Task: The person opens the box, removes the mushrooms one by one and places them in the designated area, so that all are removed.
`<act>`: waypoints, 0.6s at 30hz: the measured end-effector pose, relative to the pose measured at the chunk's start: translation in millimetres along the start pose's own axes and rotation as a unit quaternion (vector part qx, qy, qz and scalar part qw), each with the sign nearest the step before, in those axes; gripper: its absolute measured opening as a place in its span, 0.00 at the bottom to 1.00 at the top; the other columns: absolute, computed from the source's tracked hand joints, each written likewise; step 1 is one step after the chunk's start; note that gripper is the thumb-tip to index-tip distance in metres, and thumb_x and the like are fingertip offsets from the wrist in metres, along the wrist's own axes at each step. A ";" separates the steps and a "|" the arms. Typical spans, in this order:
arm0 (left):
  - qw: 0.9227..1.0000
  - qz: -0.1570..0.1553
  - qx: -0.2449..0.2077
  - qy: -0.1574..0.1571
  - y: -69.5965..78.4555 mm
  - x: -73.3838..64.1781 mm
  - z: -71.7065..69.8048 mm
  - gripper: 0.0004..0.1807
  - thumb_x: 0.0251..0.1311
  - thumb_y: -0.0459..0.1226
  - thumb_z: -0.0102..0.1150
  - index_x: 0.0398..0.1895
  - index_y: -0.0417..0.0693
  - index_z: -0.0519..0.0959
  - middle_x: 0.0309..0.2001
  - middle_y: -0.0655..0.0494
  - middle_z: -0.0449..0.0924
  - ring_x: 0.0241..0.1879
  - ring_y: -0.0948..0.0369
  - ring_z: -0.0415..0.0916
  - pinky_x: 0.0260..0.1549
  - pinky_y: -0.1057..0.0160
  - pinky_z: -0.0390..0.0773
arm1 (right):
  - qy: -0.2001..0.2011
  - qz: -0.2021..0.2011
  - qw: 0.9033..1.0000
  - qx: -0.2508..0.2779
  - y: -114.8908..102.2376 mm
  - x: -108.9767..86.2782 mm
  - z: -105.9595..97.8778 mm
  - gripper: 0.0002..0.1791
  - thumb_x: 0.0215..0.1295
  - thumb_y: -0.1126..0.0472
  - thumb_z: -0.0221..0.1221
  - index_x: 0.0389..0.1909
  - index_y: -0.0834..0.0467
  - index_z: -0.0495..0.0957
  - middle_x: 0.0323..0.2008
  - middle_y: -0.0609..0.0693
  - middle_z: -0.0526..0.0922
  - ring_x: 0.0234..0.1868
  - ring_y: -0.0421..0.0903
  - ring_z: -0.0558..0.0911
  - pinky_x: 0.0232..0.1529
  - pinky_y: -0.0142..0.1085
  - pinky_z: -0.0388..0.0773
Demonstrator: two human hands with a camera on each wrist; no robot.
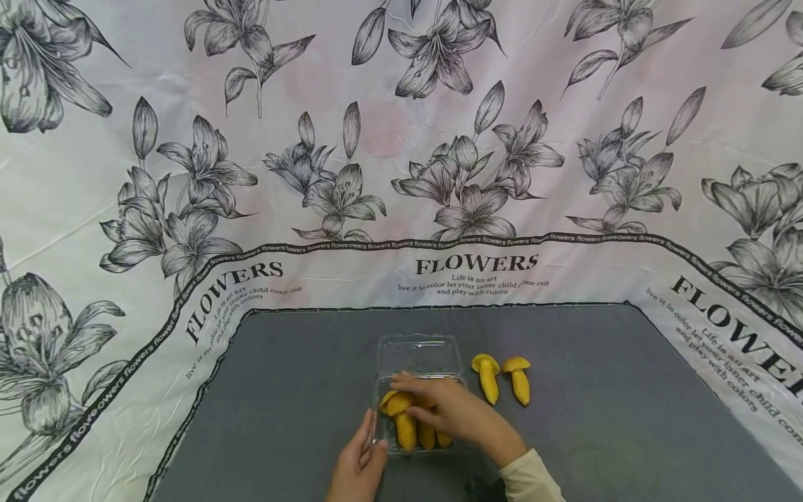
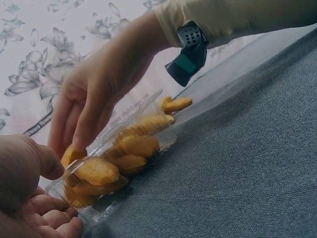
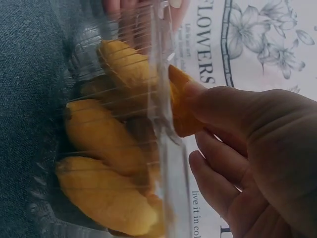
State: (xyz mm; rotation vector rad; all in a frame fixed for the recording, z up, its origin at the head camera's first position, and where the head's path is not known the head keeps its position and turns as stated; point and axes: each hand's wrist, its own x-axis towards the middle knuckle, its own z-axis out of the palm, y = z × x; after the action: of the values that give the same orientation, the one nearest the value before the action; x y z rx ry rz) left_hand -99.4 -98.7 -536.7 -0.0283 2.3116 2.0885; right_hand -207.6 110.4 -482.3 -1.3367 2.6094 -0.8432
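A clear plastic clamshell box [image 1: 419,355] lies on the grey table, its lid folded back away from me. Several yellow mushrooms [image 3: 104,131] lie inside, seen through the ribbed wall in the right wrist view. My left hand [image 1: 359,466] grips the box's near left corner, thumb and fingers on either side of the wall. With thumb and fingers, my right hand [image 1: 452,408] pinches the cap of a mushroom [image 3: 181,106] at the box's left end. That cap stands above the rim, while the stem [image 1: 406,434] lies down in the box.
Two more yellow mushrooms, one [image 1: 488,382] beside the box and another [image 1: 519,383] farther right, lie on the table [image 1: 295,390]. A white flower-printed cloth [image 1: 339,275] rises around the table's back and sides. A dark device [image 2: 188,57] is strapped to my right wrist.
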 end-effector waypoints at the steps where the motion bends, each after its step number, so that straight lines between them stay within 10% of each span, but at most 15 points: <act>1: 1.000 0.000 0.000 0.000 -0.1 0.2 -0.1 0.42 0.79 0.43 0.58 0.82 0.28 0.52 0.79 0.27 0.52 0.78 0.33 0.53 0.67 0.45 0.76 | -0.001 0.000 1.000 0.003 -0.3 0.4 0.5 0.27 0.78 0.60 0.63 0.75 0.55 0.74 0.76 0.49 0.73 0.72 0.49 0.76 0.65 0.41 0.82; 18: 1.000 0.004 -0.013 0.002 0.0 -0.2 1.2 0.41 0.79 0.40 0.59 0.81 0.26 0.52 0.78 0.25 0.52 0.77 0.32 0.52 0.66 0.46 0.76 | -0.009 0.007 1.000 0.019 0.0 3.8 4.7 0.26 0.76 0.62 0.64 0.73 0.54 0.77 0.73 0.50 0.76 0.56 0.42 0.86 0.57 0.34 0.85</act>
State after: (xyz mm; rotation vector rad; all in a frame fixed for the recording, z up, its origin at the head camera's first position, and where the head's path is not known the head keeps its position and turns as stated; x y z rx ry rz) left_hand -99.2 -97.5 -536.8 -0.0239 2.2915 2.1248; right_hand -208.4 105.5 -485.6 -1.3096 2.5730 -0.8703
